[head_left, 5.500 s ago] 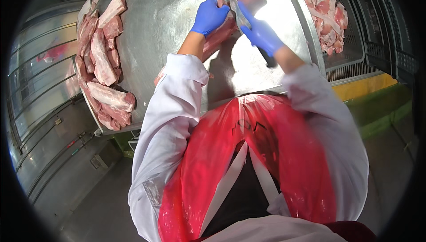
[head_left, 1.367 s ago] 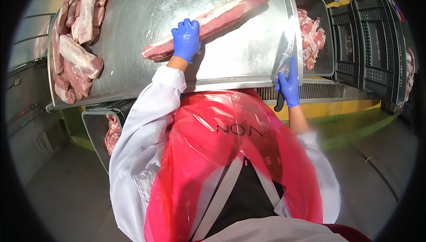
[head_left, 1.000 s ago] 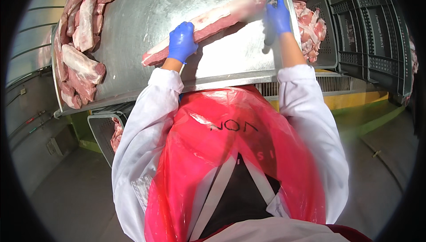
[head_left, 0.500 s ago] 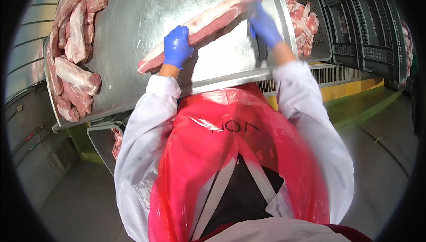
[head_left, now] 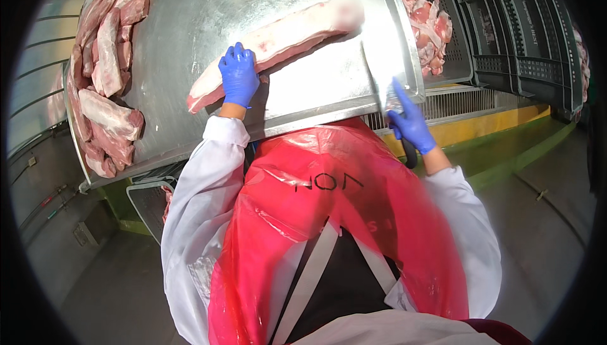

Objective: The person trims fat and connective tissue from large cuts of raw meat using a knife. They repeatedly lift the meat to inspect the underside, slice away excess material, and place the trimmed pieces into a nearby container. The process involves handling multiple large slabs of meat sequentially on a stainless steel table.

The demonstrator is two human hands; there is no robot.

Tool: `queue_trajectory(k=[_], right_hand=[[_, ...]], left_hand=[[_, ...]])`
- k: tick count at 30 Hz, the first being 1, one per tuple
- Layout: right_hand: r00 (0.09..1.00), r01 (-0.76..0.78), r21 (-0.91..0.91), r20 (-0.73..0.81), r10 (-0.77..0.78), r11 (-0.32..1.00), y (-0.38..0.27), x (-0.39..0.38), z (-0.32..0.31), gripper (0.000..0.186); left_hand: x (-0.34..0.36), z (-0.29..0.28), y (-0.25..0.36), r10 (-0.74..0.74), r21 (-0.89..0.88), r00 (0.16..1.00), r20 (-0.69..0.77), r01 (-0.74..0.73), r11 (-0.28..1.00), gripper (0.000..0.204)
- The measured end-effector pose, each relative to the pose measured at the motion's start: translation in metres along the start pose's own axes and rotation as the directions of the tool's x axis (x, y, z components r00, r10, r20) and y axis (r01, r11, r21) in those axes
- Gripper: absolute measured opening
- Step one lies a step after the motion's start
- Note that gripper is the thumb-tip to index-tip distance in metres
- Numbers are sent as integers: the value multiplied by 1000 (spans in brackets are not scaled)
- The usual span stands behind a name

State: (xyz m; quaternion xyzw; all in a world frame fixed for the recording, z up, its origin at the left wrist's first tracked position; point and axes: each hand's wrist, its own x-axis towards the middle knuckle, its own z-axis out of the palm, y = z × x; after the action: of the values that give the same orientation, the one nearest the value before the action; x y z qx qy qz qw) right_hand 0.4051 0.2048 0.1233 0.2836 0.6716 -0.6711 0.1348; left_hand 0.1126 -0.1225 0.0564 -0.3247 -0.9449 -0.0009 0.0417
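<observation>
1. A long cut of meat (head_left: 288, 36) is laid slantwise on the metal counter (head_left: 171, 60), its far end toward the right.
2. It is held near its left end by the blue-gloved left hand (head_left: 238, 74), the grip closed over it.
3. A knife (head_left: 384, 92) is held in the right hand (head_left: 414, 127), the grip wrapped around its handle; the blade, bright with glare, is pointed away from the body, apart from the meat.
4. More cuts (head_left: 109, 60) are piled along the counter's left side.
5. Trimmings (head_left: 430, 32) are held in a dark crate (head_left: 465, 60) at right.
</observation>
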Motion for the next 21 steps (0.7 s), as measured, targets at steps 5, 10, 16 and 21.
queue_trajectory(k=[5, 10, 16, 21], right_hand=[[956, 209, 123, -236, -176, 970, -4, 21, -45, 82], [953, 271, 330, -225, -204, 904, -6, 37, -38, 80], [967, 247, 345, -149, -207, 905, 27, 49, -50, 80], [980, 169, 124, -124, -154, 978, 38, 81, -60, 81]], left_hand=[[40, -1, 96, 237, -177, 941, -244, -283, 943, 40], [81, 14, 179, 342, -72, 939, -45, -344, 936, 21], [97, 17, 183, 141, -124, 989, 47, -134, 983, 14], [149, 25, 177, 64, -3, 980, 189, -65, 998, 32]])
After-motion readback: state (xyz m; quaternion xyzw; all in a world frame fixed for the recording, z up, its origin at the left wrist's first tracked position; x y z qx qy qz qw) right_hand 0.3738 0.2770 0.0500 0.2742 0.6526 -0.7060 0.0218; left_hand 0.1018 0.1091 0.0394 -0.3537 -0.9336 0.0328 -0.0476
